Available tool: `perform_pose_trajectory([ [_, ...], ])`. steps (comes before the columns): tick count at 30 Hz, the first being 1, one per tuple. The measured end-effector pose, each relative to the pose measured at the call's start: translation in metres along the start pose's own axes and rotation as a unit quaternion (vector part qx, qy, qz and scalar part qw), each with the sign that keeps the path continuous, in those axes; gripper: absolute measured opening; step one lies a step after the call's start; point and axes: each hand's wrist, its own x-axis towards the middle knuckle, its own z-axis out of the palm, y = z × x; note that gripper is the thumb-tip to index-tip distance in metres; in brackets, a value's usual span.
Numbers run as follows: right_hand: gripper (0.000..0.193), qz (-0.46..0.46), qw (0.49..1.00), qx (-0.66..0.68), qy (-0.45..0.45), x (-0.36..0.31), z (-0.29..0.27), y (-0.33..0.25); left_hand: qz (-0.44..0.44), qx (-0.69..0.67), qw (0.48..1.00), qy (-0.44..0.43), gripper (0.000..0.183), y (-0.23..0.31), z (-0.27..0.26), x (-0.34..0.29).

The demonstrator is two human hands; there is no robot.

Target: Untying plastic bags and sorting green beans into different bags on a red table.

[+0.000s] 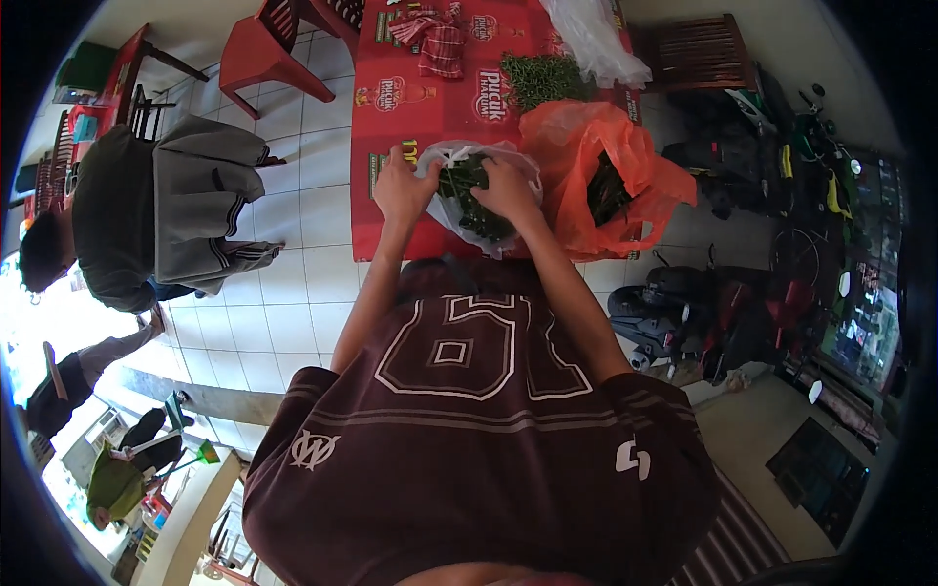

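Note:
A clear plastic bag (pixel 525 166) of dark leafy greens (pixel 459 180) rests at the near edge of the red-covered table. On the bag's left side, my left hand (pixel 404 188) is closed at its rim, the thumb beside the leaves. From the right, my right hand (pixel 508 188) reaches over the opening with bent fingers closed on the leaves; its fingertips are partly hidden. Just right of it stands an orange plastic bag (pixel 567 146), open, with dark greens (pixel 608 190) inside. Farther back lies a heap of thin green pieces (pixel 547 80).
The table (pixel 391 132) also bears a red checked cloth (pixel 442 47) and another clear plastic bag (pixel 596 41). A red chair (pixel 264 61) is to the left, a wooden chair (pixel 699 51) to the right. Motorbikes (pixel 723 303) stand at right; a person (pixel 112 215) is at left.

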Motion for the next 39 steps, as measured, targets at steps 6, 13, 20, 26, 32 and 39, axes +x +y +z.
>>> perform_pose_trajectory([
  [6, 0.043, -0.032, 0.995, 0.002, 0.094, -0.01, -0.023, 0.0, 0.02, -0.01, 0.996, -0.083, 0.056, 0.01, 0.003, 0.013],
  [13, 0.042, 0.02, 0.992, 0.086, 0.092, -0.012, -0.013, 0.018, 0.168, -0.014, 0.982, -0.089, 0.046, -0.011, 0.036, 0.03],
  [20, 0.044, -0.029, 0.978, 0.096, 0.182, -0.027, -0.024, 0.01, 0.032, -0.086, 0.995, 0.04, 0.035, 0.001, 0.028, 0.038],
  [26, 0.043, 0.0, 0.983, 0.127, 0.13, -0.031, -0.034, 0.013, 0.238, -0.163, 0.957, -0.04, 0.029, -0.003, 0.037, 0.053],
  [32, 0.038, -0.016, 0.976, 0.162, 0.145, -0.035, -0.035, 0.02, 0.096, -0.348, 0.888, -0.286, 0.034, -0.027, 0.061, 0.067],
  [39, 0.033, -0.075, 0.94, 0.251, 0.217, -0.021, -0.032, 0.027, 0.174, -0.243, 0.922, -0.247, 0.034, -0.01, 0.052, 0.059],
])
